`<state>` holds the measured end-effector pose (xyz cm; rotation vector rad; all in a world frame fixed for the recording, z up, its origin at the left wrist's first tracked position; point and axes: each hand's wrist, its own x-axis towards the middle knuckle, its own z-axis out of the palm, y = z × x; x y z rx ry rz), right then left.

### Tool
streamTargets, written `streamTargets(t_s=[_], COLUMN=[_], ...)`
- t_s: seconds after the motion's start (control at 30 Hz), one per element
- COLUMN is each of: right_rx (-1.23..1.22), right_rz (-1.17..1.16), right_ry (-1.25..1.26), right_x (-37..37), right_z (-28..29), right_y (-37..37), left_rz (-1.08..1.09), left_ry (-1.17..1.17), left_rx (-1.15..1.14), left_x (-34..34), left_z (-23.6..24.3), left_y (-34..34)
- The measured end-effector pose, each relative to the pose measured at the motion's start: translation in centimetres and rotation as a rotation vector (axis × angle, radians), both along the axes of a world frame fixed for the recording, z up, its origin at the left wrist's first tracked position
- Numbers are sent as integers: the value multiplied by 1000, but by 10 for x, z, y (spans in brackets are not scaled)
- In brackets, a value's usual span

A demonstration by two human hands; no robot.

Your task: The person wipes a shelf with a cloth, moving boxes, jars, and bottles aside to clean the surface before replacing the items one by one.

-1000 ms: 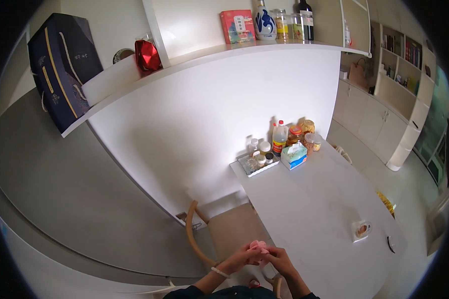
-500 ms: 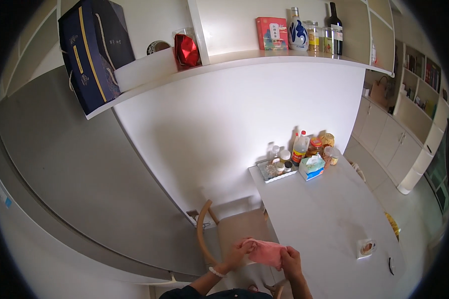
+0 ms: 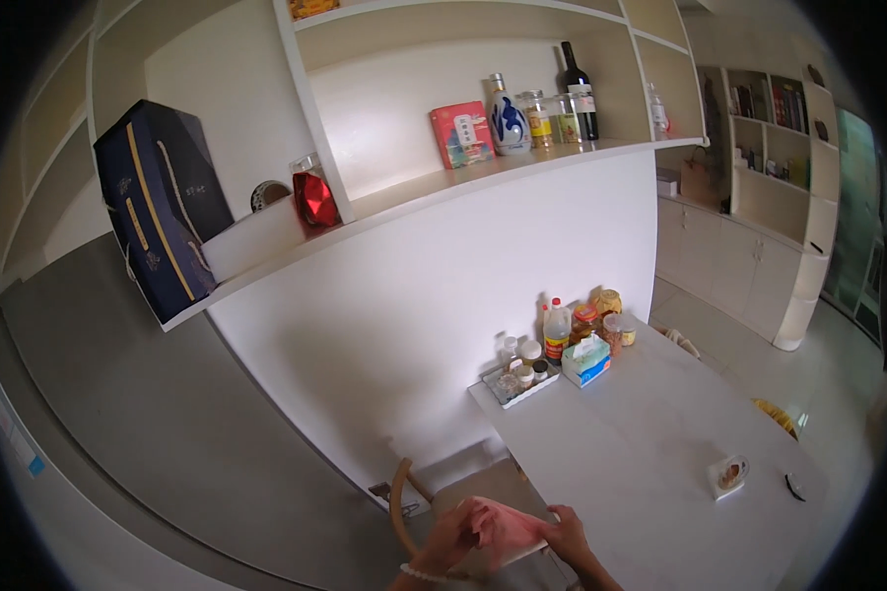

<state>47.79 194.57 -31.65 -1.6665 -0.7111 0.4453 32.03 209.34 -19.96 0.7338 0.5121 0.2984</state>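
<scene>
A pink cloth [image 3: 512, 530] is stretched between my two hands, low in the view. My left hand [image 3: 451, 537], with a pale beaded bracelet at the wrist, grips its bunched left end. Pinched between the fingers of my right hand [image 3: 568, 538] is the right edge. The cloth hangs in the air above the seat of a wooden-framed chair [image 3: 468, 487], beside the near left edge of the grey-white table [image 3: 631, 443]. Some of its folds are blurred.
At the table's far end stand a white tray [image 3: 528, 393] of small jars, a sauce bottle [image 3: 557, 335], a tissue box [image 3: 587, 362] and more jars. Nearer lie a small white holder [image 3: 728, 477] and a dark curved piece [image 3: 795, 487]. A shelf [image 3: 404, 203] juts out above.
The view has tilted up and turned right, so my hands sit lower in it. Both hands still hold the pink cloth, whose left end now looks more bunched.
</scene>
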Motion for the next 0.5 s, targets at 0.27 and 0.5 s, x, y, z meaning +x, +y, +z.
streamTargets(t_s=[0.27, 0.5], right_rx=[142, 568], right_rz=[169, 767], right_ry=[542, 1447], right_x=[-31, -33], right_z=[33, 11], right_y=[-15, -29], left_rz=[-262, -621], left_ry=[237, 123], left_rx=[350, 623], left_x=[19, 25], left_z=[30, -9], left_y=[-36, -64])
